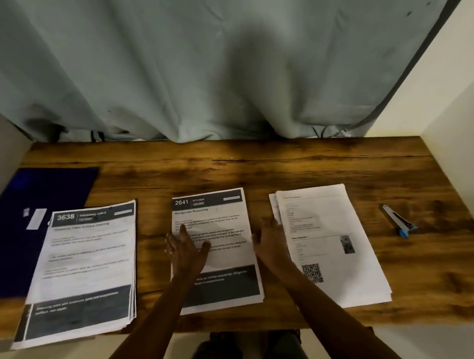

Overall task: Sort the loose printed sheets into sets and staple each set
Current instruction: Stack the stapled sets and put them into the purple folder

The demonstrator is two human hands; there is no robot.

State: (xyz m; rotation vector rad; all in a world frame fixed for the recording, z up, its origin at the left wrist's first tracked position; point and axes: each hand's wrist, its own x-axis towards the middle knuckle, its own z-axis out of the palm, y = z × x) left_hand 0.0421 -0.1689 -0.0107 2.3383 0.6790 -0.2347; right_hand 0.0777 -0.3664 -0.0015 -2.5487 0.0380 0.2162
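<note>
Three stacks of loose printed sheets are seen laid side by side on a dark-grained wooden desk (287,160), viewed from above. The left stack of white sheets with a dark header numbered 3638 (86,267) is set at the near edge, with its lower end hung over the front of the desk. The middle stack, headed 2641 and titled "Refrigerator Restocking" (218,286), is placed at the centre, well apart from the first. The right stack of plain white sheets printed with a QR code (336,254) is fanned slightly at its top left corner.

The left hand (186,248) is laid flat on the middle stack, fingers straight and spread, nothing gripped. The right hand (268,242) is held over the gap between the middle and right stacks, fingers extended and relaxed; whether the right stack's edge is touched cannot be told through the blur.

A small silver stapler with a blue end (399,221) is left lying on bare wood to the right of the sheets. A dark blue folder with a white label (19,221) is partly covered by the left stack. A pale grey-green curtain (209,66) is hung behind the desk
</note>
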